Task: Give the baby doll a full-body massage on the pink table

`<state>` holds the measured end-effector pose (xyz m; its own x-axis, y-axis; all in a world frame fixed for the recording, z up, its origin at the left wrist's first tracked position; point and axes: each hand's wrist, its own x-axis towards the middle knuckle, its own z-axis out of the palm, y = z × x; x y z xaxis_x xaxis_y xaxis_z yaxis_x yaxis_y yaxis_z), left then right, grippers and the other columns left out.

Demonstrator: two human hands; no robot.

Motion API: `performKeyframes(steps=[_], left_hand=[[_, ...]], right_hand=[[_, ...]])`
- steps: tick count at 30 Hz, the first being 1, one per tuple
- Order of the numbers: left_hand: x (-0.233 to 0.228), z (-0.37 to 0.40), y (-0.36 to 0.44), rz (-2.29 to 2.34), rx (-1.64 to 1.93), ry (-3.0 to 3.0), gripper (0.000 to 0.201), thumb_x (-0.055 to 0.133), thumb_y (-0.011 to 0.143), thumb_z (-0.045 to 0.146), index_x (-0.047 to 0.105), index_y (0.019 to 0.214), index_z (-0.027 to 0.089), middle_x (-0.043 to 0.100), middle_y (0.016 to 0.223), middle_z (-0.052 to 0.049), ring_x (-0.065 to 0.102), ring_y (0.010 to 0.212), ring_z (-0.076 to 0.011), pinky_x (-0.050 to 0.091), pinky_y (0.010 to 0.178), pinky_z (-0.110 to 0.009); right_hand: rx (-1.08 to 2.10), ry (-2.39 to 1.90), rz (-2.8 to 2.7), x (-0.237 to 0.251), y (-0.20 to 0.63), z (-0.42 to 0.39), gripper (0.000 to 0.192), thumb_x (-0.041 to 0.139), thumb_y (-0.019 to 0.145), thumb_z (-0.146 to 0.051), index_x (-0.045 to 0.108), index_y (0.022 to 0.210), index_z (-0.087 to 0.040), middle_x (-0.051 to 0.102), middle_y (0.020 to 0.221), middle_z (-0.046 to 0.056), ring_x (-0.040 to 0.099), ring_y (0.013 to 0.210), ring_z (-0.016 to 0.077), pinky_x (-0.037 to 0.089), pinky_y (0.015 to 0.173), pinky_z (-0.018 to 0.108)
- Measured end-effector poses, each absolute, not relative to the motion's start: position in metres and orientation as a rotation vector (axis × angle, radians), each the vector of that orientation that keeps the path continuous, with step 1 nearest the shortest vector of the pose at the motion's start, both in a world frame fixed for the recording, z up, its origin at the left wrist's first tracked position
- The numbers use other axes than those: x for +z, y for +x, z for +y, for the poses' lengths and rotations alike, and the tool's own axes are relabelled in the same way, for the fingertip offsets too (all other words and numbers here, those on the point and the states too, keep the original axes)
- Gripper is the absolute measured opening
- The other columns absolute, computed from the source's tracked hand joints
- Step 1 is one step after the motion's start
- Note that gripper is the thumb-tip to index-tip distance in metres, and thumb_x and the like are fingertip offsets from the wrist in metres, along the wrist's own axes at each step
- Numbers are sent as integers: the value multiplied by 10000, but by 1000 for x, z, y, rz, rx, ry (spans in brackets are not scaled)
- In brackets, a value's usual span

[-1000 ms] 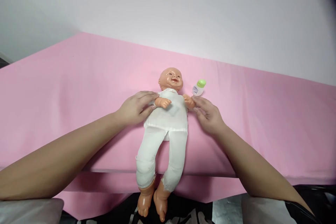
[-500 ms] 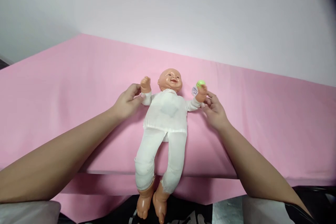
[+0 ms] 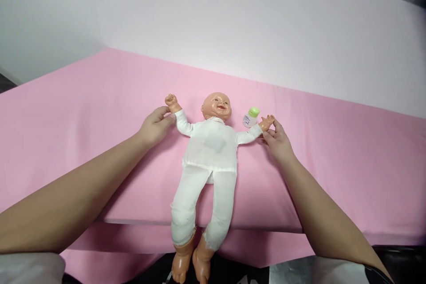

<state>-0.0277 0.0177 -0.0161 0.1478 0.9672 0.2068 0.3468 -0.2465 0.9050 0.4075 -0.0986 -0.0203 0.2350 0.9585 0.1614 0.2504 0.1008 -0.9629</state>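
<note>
A baby doll (image 3: 209,146) in a white cloth top and leggings lies on its back, its head away from me and its bare feet over the near edge of the pink-covered table (image 3: 126,84). My left hand (image 3: 156,126) is closed round the doll's arm at the wrist, on the left side. On the other side, my right hand (image 3: 278,140) pinches the doll's other arm near its wrist; some of my fingers are hidden behind it. Both doll arms are spread outward. Just beyond the right-hand doll arm stands a small bottle (image 3: 250,117) with a green cap and a printed label.
Behind the table rises a plain pale wall (image 3: 213,22). The pink cloth hangs over the table's front edge (image 3: 149,222), close to my lap. A dark, glossy object (image 3: 399,259) shows at the lower right.
Both my hands have moved outward, drawing the doll's arms straighter and wider apart. The bottle, partly covered by a doll hand before, now shows more fully.
</note>
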Motion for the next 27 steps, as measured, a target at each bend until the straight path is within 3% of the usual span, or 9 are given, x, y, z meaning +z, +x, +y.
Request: performKeyframes(steps=[2,5,9,15,21,24,27], left_hand=[[-13,8,-22,1212,1085,1902,437,639,963,582,719,1254,266,745,1286,-106,669,1215,-345,542,1072,-501],[-7,-10,-10,1049,947,2204,509,631,995,593,706,1386,275,722,1445,-109,650,1341,-357,523,1160,-498],[-6,-26,3,895,793,2482,495,564,1059,512,689,1459,249,745,1437,-102,680,1335,-336,504,1190,-493],[-7,-24,3,961,769,2491,518,550,1065,544,687,1469,250,759,1422,-99,705,1301,-336,524,1161,-493],[-7,-20,0,985,849,2102,529,635,1006,613,671,1396,257,767,1360,-84,736,1177,-309,588,1028,-442],[-11,-7,-8,1022,973,1768,485,704,934,619,682,1230,235,775,1226,-81,739,1069,-286,602,932,-420],[-15,11,-22,1091,1078,1570,392,774,850,567,691,1025,225,762,1053,-74,722,994,-279,583,916,-443]], right_hand=[[616,-1337,-1365,-17,392,-107,794,718,1012,-441,355,1713,-360,643,1613,101,748,1290,276,655,1095,519],[348,-1333,-1559,-13,368,-119,605,668,1056,-424,517,1639,-363,712,1525,79,747,1299,295,641,1115,526],[122,-1283,-1945,-16,348,-122,400,604,1092,-345,696,1479,-384,770,1433,37,739,1303,299,613,1156,562],[-5,-1210,-2094,-22,345,-117,442,580,1089,-278,681,1508,-375,743,1484,56,705,1360,306,597,1171,593],[173,-1311,-1978,-15,349,-120,432,580,1097,-393,645,1522,-347,762,1437,76,725,1293,329,597,1142,603],[441,-1317,-1638,-15,364,-115,513,671,1046,-506,603,1526,-337,740,1458,91,736,1266,306,632,1083,533],[723,-1302,-1265,-16,389,-105,638,795,940,-519,566,1505,-330,789,1308,69,777,1128,265,666,1005,490]])
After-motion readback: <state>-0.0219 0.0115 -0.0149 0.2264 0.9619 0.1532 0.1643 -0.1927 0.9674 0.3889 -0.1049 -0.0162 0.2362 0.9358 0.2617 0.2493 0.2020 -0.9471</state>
